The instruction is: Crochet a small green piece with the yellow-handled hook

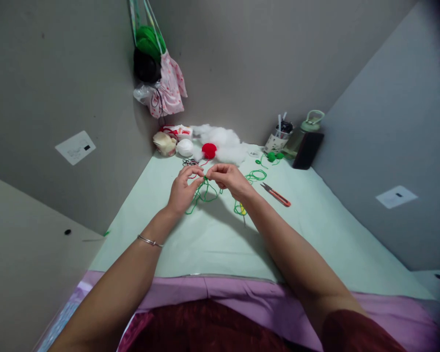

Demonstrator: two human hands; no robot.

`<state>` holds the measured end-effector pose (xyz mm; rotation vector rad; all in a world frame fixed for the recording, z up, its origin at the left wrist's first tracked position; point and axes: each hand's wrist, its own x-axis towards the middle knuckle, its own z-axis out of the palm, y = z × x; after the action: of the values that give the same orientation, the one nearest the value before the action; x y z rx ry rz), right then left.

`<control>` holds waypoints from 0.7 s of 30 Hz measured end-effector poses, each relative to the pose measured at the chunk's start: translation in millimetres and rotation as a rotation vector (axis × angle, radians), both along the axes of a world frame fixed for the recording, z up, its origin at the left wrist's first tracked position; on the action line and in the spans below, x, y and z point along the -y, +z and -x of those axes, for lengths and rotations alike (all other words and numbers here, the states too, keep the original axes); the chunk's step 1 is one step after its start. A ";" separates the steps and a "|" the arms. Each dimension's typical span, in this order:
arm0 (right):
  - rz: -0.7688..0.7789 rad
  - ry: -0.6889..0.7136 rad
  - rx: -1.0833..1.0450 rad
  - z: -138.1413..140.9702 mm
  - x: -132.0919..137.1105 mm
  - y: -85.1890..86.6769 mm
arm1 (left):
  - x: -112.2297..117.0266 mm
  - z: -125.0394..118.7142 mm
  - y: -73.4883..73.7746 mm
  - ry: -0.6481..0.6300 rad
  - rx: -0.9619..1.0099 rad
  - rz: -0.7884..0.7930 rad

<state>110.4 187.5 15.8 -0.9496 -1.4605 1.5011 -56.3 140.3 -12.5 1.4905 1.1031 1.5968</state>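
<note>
My left hand (185,187) and my right hand (227,178) meet above the middle of the table, fingertips nearly touching. Green yarn (206,194) is pinched between them and hangs down in loose loops. Both hands are closed on it; the exact spot where the fingertips grip is small and partly hidden. Beneath my right wrist lies a yellow-handled tool (243,210) with a thin metal shaft, perhaps a crochet hook, tangled with green yarn. To the right rest orange-handled thread snips (276,195), blades pointing up and left.
White stuffing (227,142) is heaped at the back with a red yarn ball (209,150) and a white ball (185,147). A pen cup (276,139), a green bottle (304,129) and a dark phone (308,150) stand back right. Grey walls enclose the table (212,244).
</note>
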 end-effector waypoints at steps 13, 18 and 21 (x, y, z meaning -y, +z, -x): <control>0.032 0.049 0.012 -13.6 -7.9 2.2 | -4.5 0.1 -10.7 -0.017 0.011 0.004; -0.025 0.056 0.043 -3.2 0.1 -1.8 | -9.0 3.2 -15.7 -0.023 -0.012 0.019; -0.039 0.040 0.047 -2.5 0.9 -1.7 | -9.8 3.8 -16.8 -0.040 -0.029 0.037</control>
<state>113.0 186.6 14.1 -0.9432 -1.5455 1.4827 -60.1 150.1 -29.2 1.5069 1.1062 1.5234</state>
